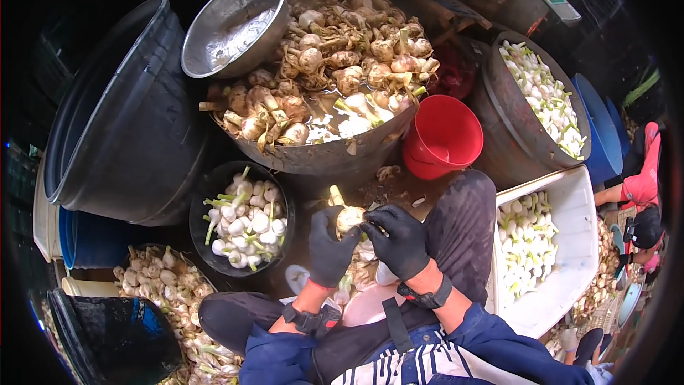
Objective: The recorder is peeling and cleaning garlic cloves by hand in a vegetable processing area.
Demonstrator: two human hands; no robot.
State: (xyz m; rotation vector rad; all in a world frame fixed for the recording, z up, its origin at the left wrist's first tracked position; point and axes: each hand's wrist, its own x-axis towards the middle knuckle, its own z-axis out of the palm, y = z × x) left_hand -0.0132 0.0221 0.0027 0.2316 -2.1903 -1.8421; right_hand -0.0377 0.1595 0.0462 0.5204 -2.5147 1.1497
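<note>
A garlic bulb (349,220) with brownish outer skin and a short pale stem is held up in front of me. My left hand (329,244), in a black glove, is closed around its left side. From the right, my right hand (399,241), gloved in black too, presses its pinched fingertips against the bulb. Whether a small blade sits in those fingers is hidden. Below my hands, bulbs and peelings lie near a pinkish basin (370,304) between my knees. Close by on the left stands a black tub (198,239) of clean white garlic bulbs.
Ahead is a wide tub (313,157) heaped with dirty garlic, a metal bowl (235,28) on its edge. A red bucket (442,135) stands beside it. White garlic fills a grey barrel (491,93) and a white crate (570,242). Another person's red sleeve (643,171) shows far right.
</note>
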